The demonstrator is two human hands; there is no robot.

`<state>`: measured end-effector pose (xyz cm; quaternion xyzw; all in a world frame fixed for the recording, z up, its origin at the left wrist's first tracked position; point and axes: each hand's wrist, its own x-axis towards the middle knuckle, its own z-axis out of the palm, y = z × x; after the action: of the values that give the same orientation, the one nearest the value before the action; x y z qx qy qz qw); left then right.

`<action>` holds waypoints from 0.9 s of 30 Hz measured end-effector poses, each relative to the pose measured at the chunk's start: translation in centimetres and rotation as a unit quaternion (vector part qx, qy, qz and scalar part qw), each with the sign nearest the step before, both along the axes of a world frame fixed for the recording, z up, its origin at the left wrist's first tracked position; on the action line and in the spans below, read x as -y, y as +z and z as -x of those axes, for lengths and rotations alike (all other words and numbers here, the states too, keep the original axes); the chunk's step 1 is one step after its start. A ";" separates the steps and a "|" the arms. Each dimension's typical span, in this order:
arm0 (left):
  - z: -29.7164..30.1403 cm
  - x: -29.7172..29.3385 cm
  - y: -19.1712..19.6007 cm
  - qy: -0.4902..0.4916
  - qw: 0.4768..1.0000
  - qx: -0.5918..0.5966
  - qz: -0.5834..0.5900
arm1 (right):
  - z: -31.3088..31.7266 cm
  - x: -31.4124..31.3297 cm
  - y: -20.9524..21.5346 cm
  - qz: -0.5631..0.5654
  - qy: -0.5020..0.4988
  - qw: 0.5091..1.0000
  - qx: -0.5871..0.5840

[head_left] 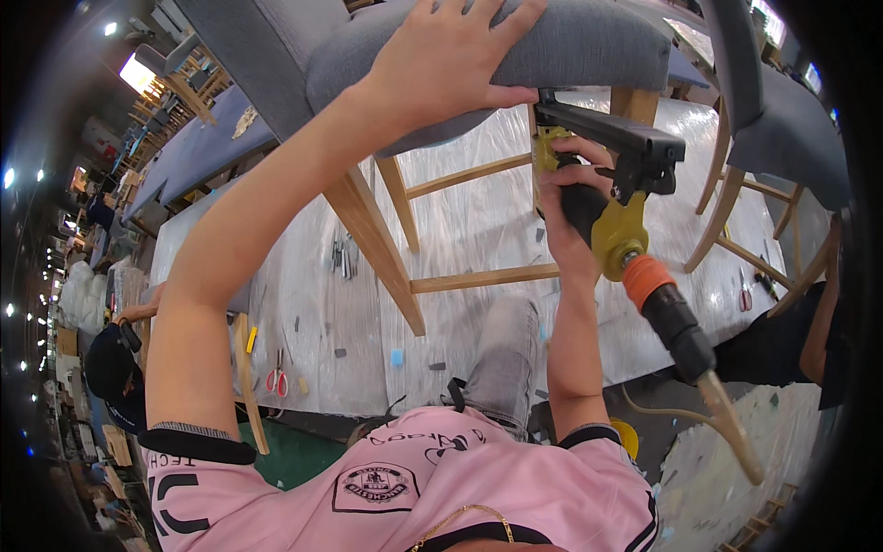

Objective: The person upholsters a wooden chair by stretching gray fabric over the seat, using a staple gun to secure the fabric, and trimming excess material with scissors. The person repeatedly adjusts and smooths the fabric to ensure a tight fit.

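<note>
Pressing a grey padded chair seat (515, 55) down with the left hand (451, 60) while the right hand (575, 198) grips a yellow-and-black pneumatic stapler (616, 175) under its front edge.

Left fingers lie spread flat on the fabric, clasping nothing; right fingers wrap tightly around the stapler's handle, its nose touching the seat's underside beside a wooden leg (377, 239). An orange coupling and dark hose (671, 313) run from the tool toward the lower right. Chair rungs (483, 276) cross in front of the plastic-covered worktop (478, 340), where red-handled scissors (277, 379) and small scraps lie. Another grey chair (782, 129) stands at right, and another person's arm (819, 322) shows beside it.
</note>
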<state>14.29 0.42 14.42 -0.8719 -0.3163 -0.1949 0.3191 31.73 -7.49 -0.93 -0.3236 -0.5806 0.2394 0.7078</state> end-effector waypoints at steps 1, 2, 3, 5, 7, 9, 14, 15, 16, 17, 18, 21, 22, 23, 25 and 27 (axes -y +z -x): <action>-0.3 0.6 -0.4 0.025 0.999 -0.013 -0.020 | 0.1 0.1 -0.3 0.053 0.046 0.994 -0.081; -0.6 0.8 -0.9 0.027 0.999 -0.016 -0.043 | 0.2 0.4 -0.7 0.104 0.083 0.976 -0.170; -0.7 1.1 -1.2 0.033 0.997 -0.020 -0.068 | 0.4 0.3 -1.4 0.138 0.121 0.951 -0.249; -0.7 1.6 -1.4 0.054 0.994 -0.038 -0.083 | 0.7 0.4 -2.5 0.157 0.132 0.934 -0.292; -0.9 2.0 -1.0 0.078 0.993 -0.065 -0.063 | 1.3 0.7 -2.5 0.123 0.075 0.964 -0.222; -0.7 1.5 -2.4 0.050 0.994 -0.035 -0.093 | 1.6 0.6 -2.5 0.065 0.013 0.990 -0.123; -1.1 1.4 -3.7 0.063 0.990 -0.038 -0.124 | 1.4 -0.3 -3.6 -0.080 -0.100 0.988 0.090; -1.1 1.5 -3.8 0.070 0.987 -0.044 -0.136 | 1.6 0.0 -3.2 -0.067 -0.094 0.990 0.083; -1.0 1.5 -3.8 0.076 0.985 -0.050 -0.149 | 1.8 0.2 -3.0 -0.062 -0.092 0.991 0.079; -0.9 1.5 -3.8 0.079 0.984 -0.052 -0.149 | 2.1 0.5 -2.9 -0.058 -0.091 0.991 0.074; -1.0 1.7 -3.8 0.080 0.984 -0.053 -0.150 | 2.1 0.8 -2.9 -0.061 -0.097 0.991 0.074; -1.5 2.2 -3.9 0.082 0.984 -0.048 -0.151 | 2.4 1.3 -3.1 -0.102 -0.101 0.986 0.090; -1.4 2.3 -4.1 0.084 0.984 -0.046 -0.150 | 2.7 1.3 -3.4 -0.118 -0.092 0.984 0.091; -1.2 2.2 -4.1 0.080 0.985 -0.039 -0.150 | 3.1 1.1 -3.7 -0.136 -0.083 0.983 0.093; -1.0 2.0 -3.9 0.069 0.986 -0.026 -0.149 | 4.1 1.3 -3.4 -0.069 -0.073 0.994 0.045; -0.9 1.6 -3.7 0.070 0.984 -0.042 -0.160 | 4.1 1.2 -3.6 -0.018 -0.062 0.998 0.028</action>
<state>15.14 -1.18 10.76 -0.7928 -0.3271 -0.1832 0.4805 27.62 -8.64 -4.57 -0.3531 -0.5830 0.1757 0.7103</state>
